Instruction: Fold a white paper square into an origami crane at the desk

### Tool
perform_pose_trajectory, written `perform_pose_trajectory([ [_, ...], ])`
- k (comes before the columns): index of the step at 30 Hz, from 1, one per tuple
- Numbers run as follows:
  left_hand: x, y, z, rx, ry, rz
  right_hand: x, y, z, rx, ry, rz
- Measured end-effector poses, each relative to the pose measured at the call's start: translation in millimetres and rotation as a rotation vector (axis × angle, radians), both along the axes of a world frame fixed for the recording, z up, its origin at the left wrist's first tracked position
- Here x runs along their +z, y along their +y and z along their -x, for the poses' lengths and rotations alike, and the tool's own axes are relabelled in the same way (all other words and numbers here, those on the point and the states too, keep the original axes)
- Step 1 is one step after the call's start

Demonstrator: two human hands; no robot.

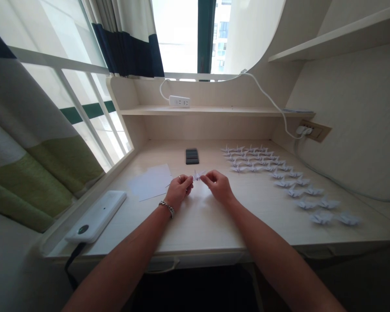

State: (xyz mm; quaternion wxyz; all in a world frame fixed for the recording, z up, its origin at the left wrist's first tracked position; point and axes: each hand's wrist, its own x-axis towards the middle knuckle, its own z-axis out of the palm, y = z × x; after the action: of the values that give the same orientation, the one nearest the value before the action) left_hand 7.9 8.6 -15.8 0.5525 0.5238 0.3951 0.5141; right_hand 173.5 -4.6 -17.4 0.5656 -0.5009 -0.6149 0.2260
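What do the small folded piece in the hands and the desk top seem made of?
The folded piece: thin pale paper, matte, sharply creased, like the folded cranes. The desk: probably laminated board, pale wood-grain, smooth with slight sheen.

Light: strong daylight from the window [177,34] ahead and the side panes [84,117] at left.
Glare: the window glass is blown out to white.
Desk [214,216]: evenly lit, pale, low contrast.
Shadows: soft and faint under the left hand [178,190] and right hand [218,186]; dark below the desk's front edge.
Distortion: wide-angle, so the shelf [338,37] and frame lines bow towards the edges.
Detail: the folded paper [198,175] pinched between both hands is too small to show its creases, and the far paper cranes [247,154] blur together.
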Motion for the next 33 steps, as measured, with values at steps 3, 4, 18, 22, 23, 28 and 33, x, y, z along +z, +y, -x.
perform_pose_trajectory([
  [3,-0.1,-0.4,-0.4,-0.017,0.052,-0.037,-0.8,-5.5,9.2,-0.001,-0.165,-0.033],
  [4,0.0,-0.6,-0.2,-0.026,0.072,-0.049,-1.4,-5.8,10.6,-0.008,-0.197,-0.035],
  [18,-1.3,1.4,-0.8,-0.054,0.288,-0.077,-6.5,-4.3,12.0,-0.043,-0.335,-0.088],
  [22,-1.2,1.5,-0.4,-0.047,0.277,-0.087,-6.0,-4.0,12.2,-0.024,-0.339,-0.057],
  [23,-1.3,1.5,-0.5,-0.048,0.274,-0.089,-6.1,-3.8,12.0,-0.021,-0.337,-0.05],
  [28,-1.1,1.3,-0.9,-0.058,0.266,-0.098,-5.9,-3.4,11.4,-0.031,-0.333,-0.032],
  [33,-0.7,1.7,-0.6,-0.052,0.269,-0.11,-3.6,-2.6,9.7,-0.065,-0.276,-0.001],
])
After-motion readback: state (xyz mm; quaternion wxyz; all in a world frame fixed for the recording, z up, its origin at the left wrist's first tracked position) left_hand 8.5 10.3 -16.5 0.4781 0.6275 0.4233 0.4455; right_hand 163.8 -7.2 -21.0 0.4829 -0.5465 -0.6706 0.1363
